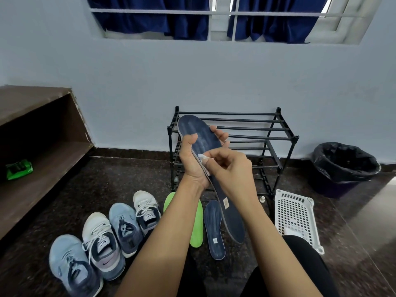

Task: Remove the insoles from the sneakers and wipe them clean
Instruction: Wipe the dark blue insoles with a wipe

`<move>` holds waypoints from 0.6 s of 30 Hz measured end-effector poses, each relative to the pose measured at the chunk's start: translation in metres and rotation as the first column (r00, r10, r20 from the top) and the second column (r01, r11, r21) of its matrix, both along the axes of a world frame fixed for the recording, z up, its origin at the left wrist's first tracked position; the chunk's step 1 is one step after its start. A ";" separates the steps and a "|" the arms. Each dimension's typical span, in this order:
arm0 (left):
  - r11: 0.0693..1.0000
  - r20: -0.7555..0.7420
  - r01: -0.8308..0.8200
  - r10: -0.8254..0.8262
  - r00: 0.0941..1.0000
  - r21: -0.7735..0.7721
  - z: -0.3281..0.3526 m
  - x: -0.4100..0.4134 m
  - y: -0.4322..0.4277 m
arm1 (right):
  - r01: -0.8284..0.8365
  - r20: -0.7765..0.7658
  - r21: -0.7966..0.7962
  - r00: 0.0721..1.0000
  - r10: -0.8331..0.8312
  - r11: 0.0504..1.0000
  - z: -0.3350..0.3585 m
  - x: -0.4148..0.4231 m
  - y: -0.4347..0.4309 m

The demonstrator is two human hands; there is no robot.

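My left hand (194, 161) grips a long dark blue insole (199, 136) around its middle, holding it up in front of me with the thumb on its top face. My right hand (232, 171) pinches a small white wipe (201, 157) and presses it on the insole's surface. A second dark blue insole (214, 229) lies on the floor below, beside a bright green insole (197, 231) partly hidden by my left forearm. Several sneakers stand in a row on the floor at the left, among them a white one (146, 209) and a light blue one (68, 264).
A black metal shoe rack (278, 133) stands against the wall behind the hands. A white perforated plastic basket (295, 213) lies to the right, with a black-lined bin (342, 166) beyond it. A wooden shelf at the left holds a green wipes pack (19, 169).
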State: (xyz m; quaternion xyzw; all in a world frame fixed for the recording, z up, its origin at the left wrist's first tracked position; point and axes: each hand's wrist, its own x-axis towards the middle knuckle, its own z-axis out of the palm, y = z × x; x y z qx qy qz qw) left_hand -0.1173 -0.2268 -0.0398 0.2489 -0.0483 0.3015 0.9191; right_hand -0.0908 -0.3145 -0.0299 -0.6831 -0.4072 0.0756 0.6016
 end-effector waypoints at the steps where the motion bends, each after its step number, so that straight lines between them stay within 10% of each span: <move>1: 1.000 0.005 0.008 -0.008 1.000 -0.011 0.001 0.000 -0.001 | -0.007 -0.008 0.007 1.000 0.007 1.000 0.000 0.000 0.000; 11: 0.999 0.014 0.039 -0.039 0.999 0.017 0.000 0.001 -0.004 | 0.300 0.213 0.080 0.927 -0.310 0.951 -0.018 0.006 0.009; 18: 0.999 0.047 0.034 -0.033 0.998 -0.033 -0.002 -0.001 0.000 | -0.018 0.125 -0.028 0.992 0.022 0.999 0.001 -0.002 -0.004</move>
